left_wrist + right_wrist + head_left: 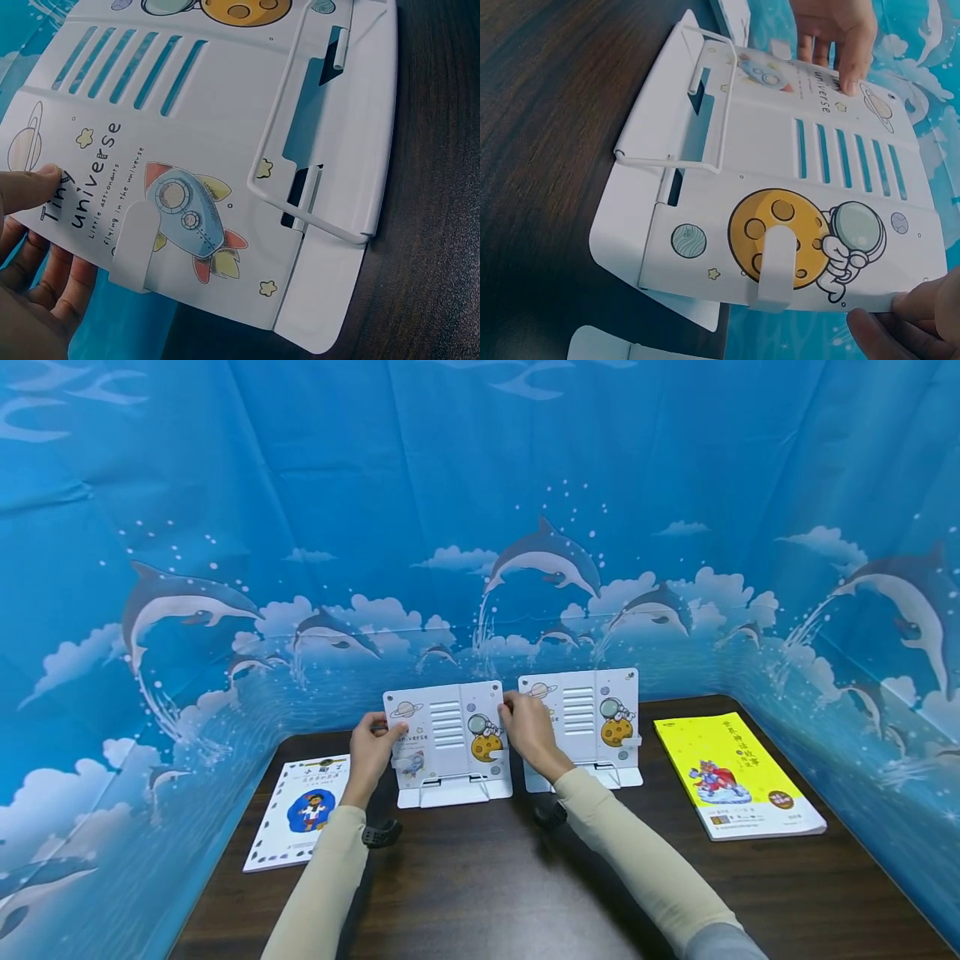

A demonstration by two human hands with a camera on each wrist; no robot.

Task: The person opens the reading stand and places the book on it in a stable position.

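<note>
A white book stand with a planet, rocket and astronaut print stands upright on the dark table, left of a matching one. My left hand grips its left edge, thumb on the front and fingers behind the panel. At the opposite edge my right hand pinches the panel between thumb and fingers, near the astronaut picture. The wire page holder lies across the lower ledge. Behind my right hand stands the second book stand, partly covered by that hand.
A white book with a blue round picture lies at the table's left, beside my left forearm. On the right lies a yellow book. A blue dolphin-printed curtain hangs behind the dark wooden table.
</note>
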